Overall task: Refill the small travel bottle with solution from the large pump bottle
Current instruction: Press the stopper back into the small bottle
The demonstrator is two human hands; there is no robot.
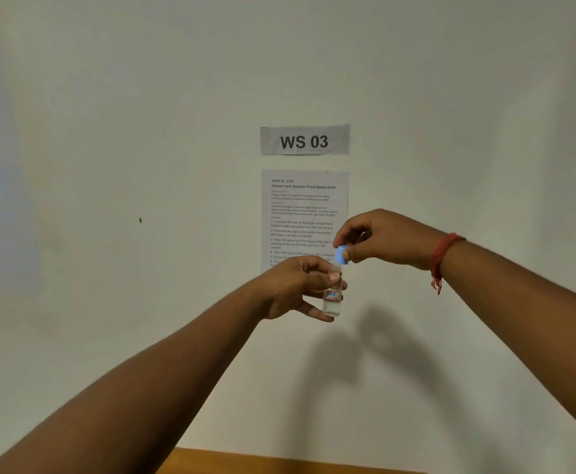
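Both arms reach out in front of a pale wall, with the hands raised well above the strip of wooden table [279, 461] at the near bottom edge.

The left hand [293, 289] grips the small bottle [333, 295], a clear upright vial with a small red-and-blue label on its side and pale liquid in its lower part. The thumb lies across the near side of the bottle by its neck, and the other fingers curl round the far side and under it. The bottle's mouth is uncovered.

The right hand [382, 239] is just above and to the right of the bottle. Its thumb and forefinger pinch a small blue cap [341, 254], with the remaining fingers curled loosely behind. The cap sits tilted, close to the bottle's mouth but apart from it. A red thread band [445, 256] is tied round the right wrist, its loose ends hanging down.

On the wall behind the hands are a grey sign [305, 140] reading "WS 03" and, below it, a printed sheet [305, 206] of task instructions, partly hidden by the hands. The arms cast a dark shadow on the wall below the bottle.
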